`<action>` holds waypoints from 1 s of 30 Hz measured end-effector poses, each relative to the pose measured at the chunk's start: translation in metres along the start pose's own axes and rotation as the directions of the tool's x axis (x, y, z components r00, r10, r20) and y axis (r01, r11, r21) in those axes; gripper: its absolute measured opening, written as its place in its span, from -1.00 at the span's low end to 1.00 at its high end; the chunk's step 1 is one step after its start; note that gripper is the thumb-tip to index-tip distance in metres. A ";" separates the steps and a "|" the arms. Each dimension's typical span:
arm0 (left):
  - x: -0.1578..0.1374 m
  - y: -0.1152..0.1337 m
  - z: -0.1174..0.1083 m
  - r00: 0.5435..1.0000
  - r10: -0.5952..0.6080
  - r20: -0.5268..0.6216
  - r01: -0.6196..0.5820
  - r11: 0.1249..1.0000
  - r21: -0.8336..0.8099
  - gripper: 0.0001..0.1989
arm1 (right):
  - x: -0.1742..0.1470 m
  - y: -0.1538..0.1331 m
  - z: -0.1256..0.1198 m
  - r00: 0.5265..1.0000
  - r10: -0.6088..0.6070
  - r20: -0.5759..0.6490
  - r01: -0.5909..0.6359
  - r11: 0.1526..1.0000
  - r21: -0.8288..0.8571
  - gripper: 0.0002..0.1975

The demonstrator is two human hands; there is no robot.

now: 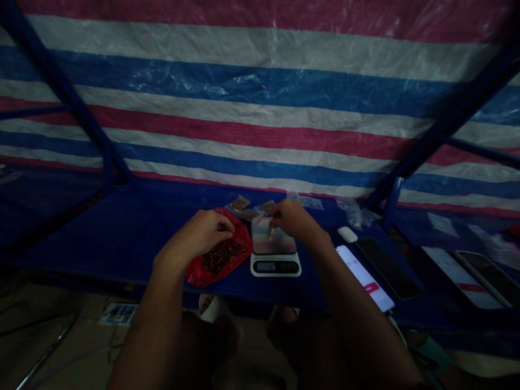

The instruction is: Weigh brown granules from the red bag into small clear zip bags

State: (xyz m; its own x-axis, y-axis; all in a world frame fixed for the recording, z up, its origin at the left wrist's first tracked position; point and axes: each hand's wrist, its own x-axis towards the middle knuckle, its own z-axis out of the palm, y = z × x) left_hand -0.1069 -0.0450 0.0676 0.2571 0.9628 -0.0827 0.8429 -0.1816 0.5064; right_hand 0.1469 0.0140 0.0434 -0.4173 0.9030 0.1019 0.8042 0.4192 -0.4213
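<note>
"So, what lies under the hands at the blue table (122,233)?"

"A red plastic bag (197,272) of small brown pieces (221,257), left of centre in the lower half of the frame, sits just beside a white digital scale (257,268). The left hand (207,230) hovers over the bag, fingertips narrowly bunched; the right hand (291,218) bends over the scale's plate, fingers likewise narrow. Whether either grips anything cannot be told in the dim light."

"And how would the bag handle?"

"Probably light and limp, its thin film apt to sag, its loose contents liable to spill if one side rose. The rim at the bag's upper right seems the sounder hold; the stiff scale is better taken by its white sides."

"Which way do they point?"

"The bag's mouth opens upward, its long axis slanting from lower left to upper right. The scale turns its display (266,266) toward the bottom of the frame. Small filled sachets (240,203) lie higher up."
</note>
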 end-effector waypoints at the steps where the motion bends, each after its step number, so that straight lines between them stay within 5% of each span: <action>1: 0.001 0.002 0.001 1.000 0.007 0.003 -0.007 1.000 0.014 -0.82 | 0.000 0.001 0.000 1.000 -0.003 0.001 0.003 1.000 -0.001 -0.87; 14: 0.020 0.017 0.017 0.988 0.142 0.068 -0.134 0.985 -0.106 -0.79 | -0.004 -0.002 -0.008 1.000 0.010 -0.017 -0.009 0.997 0.076 -0.82; 30: 0.052 0.051 0.041 0.948 0.302 -0.098 -0.308 0.950 -0.050 -0.80 | -0.007 0.005 -0.009 0.966 0.066 -0.248 0.003 0.963 0.268 -0.75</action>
State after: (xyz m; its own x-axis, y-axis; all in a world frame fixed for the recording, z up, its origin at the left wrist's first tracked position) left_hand -0.0308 -0.0121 0.0541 0.4523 0.8777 0.1582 0.6983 -0.4588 0.5494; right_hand 0.1574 0.0107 0.0486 -0.2449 0.9238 0.2942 0.6603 0.3811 -0.6471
